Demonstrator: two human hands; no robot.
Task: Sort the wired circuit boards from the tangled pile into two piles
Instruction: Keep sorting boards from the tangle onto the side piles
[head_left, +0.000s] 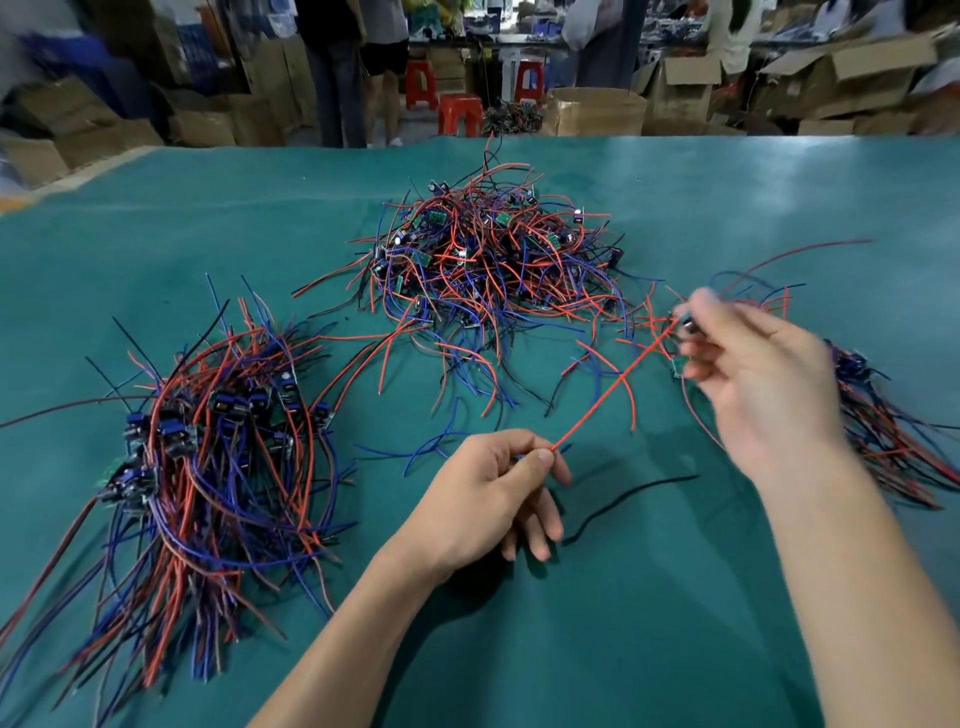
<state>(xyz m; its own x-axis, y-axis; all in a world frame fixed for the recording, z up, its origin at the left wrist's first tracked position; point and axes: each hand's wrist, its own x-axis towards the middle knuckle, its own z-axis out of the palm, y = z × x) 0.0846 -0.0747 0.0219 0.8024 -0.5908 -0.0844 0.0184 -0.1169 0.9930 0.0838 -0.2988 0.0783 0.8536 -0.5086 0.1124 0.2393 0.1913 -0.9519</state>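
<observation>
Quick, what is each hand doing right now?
Left hand: pinches the thin red wire.
Right hand: grips a small blurred wired circuit board.

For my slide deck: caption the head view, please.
Left hand pinches a taut red wire leading to the small circuit board in the right hand, between sorted piles.

1. Bare mat (649, 597) lies open near the body, crossed only by a loose black wire (628, 501).
2. The tangled pile (488, 260) blocks the centre.
3. The left pile (208, 467) and right pile (883, 426) flank it.
4. A taut red wire (618, 382) spans the gap between the hands.
</observation>
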